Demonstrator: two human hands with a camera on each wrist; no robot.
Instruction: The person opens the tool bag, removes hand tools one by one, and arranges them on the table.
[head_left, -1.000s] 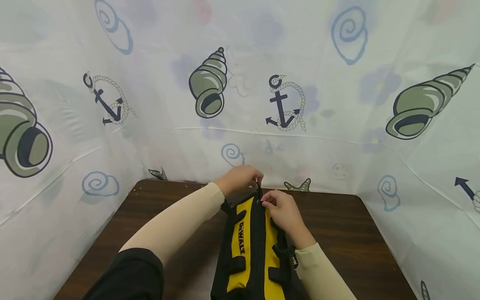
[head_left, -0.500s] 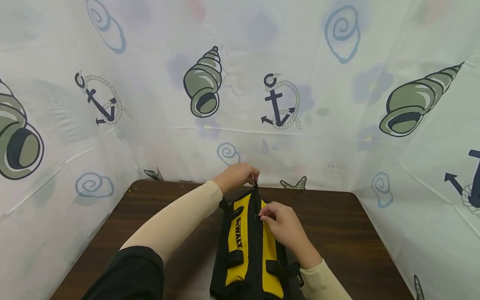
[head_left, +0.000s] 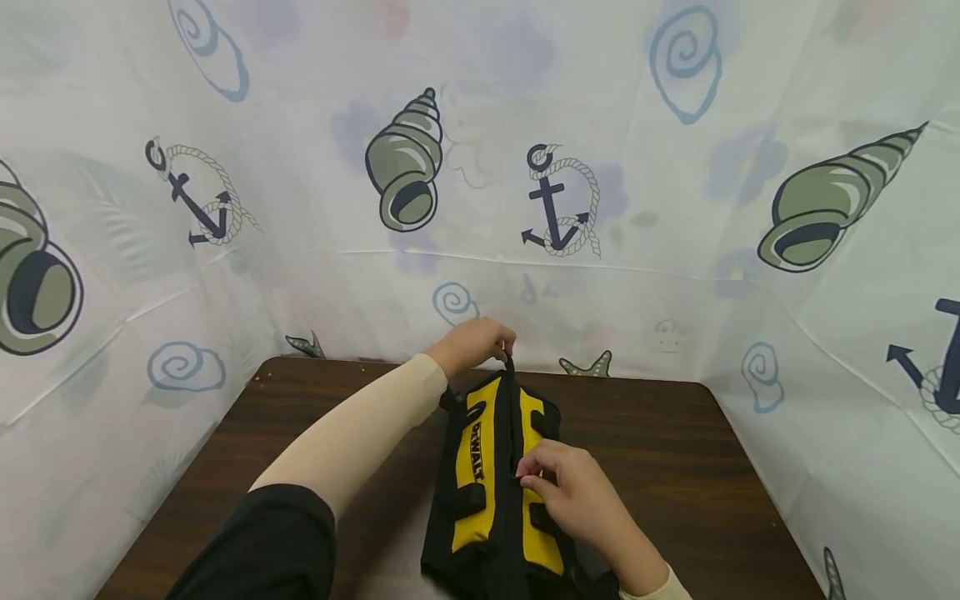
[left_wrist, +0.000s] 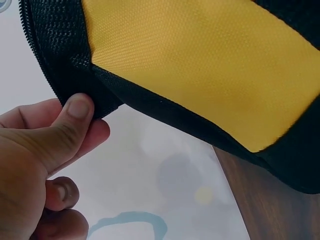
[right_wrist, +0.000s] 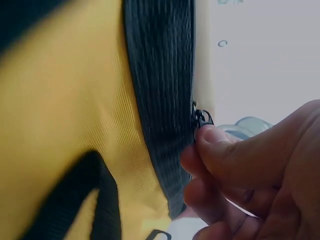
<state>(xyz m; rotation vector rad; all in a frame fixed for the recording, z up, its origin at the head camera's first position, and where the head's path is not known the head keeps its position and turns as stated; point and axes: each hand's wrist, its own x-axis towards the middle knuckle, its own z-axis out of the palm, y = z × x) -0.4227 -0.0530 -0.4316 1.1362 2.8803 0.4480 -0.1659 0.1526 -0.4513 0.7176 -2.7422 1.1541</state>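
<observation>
A black and yellow tool bag [head_left: 474, 492] with DEWALT lettering lies lengthwise on the table, its zipper running along the top. At the bag's far end, my left hand [head_left: 476, 343] pinches the black fabric tab [left_wrist: 102, 95] between thumb and finger. My right hand [head_left: 573, 492] is over the middle of the bag and pinches the zipper pull [right_wrist: 202, 119] between thumb and forefinger. In the right wrist view the slider sits on the edge of the black zipper tape [right_wrist: 162, 75]. Behind the slider, toward the far end, a dark gap shows along the zipper line.
The brown wood-grain table [head_left: 652, 467] extends on both sides of the bag. A white curtain [head_left: 480, 208] printed with shells and anchors surrounds its back and sides. Black strap loops [right_wrist: 100, 195] stick out from the bag's yellow sides.
My right hand has drawn the zipper pull from the bag's far end toward me, to about its middle. My left hand keeps its pinch on the tab at the far end.
</observation>
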